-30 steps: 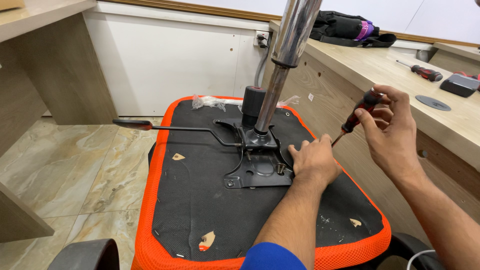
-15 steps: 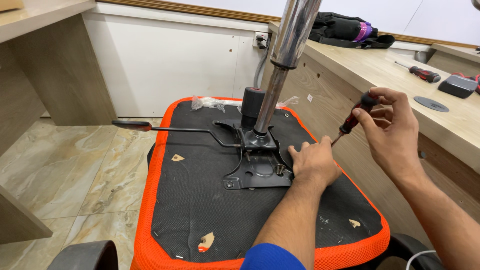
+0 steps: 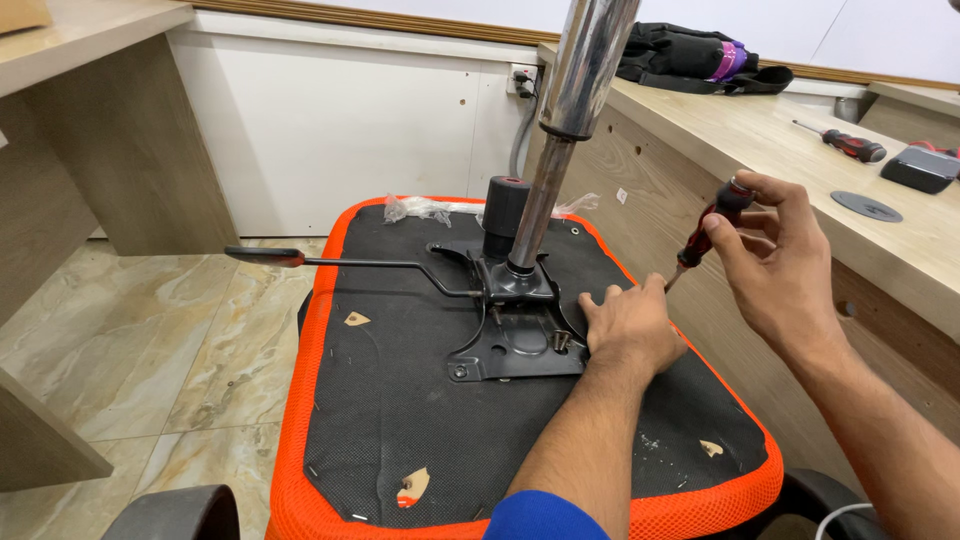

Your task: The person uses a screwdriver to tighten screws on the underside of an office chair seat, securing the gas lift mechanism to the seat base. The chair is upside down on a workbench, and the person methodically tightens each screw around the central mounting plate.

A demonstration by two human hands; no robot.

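Resting flat, fingers spread, the left hand [image 3: 628,325] presses the metal plate [image 3: 520,345] mid-frame; the right hand [image 3: 780,265] grips a screwdriver [image 3: 705,235], its tip hidden behind the left hand.

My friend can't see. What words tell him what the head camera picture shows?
A person's right hand holds a red-and-black screwdriver while the left hand rests on the black metal plate under an upturned orange-edged chair seat. A shiny metal post rises from the plate.
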